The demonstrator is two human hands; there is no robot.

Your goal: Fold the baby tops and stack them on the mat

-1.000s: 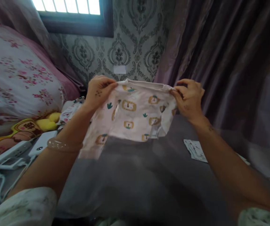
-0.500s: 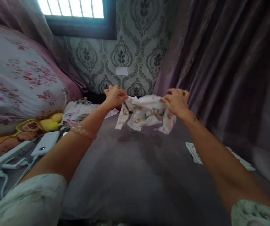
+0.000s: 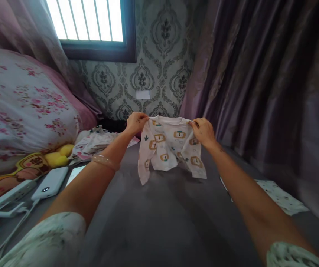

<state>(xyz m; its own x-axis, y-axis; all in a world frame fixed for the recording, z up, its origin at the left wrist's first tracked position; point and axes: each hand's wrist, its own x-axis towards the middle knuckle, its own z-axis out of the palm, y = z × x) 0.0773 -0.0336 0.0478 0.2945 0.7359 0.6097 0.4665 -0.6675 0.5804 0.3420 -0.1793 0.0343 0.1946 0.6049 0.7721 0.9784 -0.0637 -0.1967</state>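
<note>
A small white long-sleeved baby shirt (image 3: 170, 142) with a print of tan lion faces hangs between my two hands, above the grey bed sheet (image 3: 159, 222). My left hand (image 3: 137, 123) pinches it at the left shoulder, close to the neckline. At the other shoulder, my right hand (image 3: 204, 130) grips the cloth between thumb and fingers. The neckline is stretched level, and both sleeves dangle at the sides. The shirt's lower edge hangs just over the sheet, and I cannot tell whether it touches.
Crumpled clothes (image 3: 92, 142) lie at the back left. Nearer are a yellow plush toy (image 3: 60, 155), a white power bank (image 3: 50, 183), a phone (image 3: 75, 174) and a power strip (image 3: 9, 198) with cables. A folded white patterned cloth (image 3: 282, 194) lies right, by the curtain (image 3: 248, 92).
The shirt, bunched and swung up before, now hangs down with its front spread and its print showing. Both hands keep their hold. The camera view has tilted up slightly.
</note>
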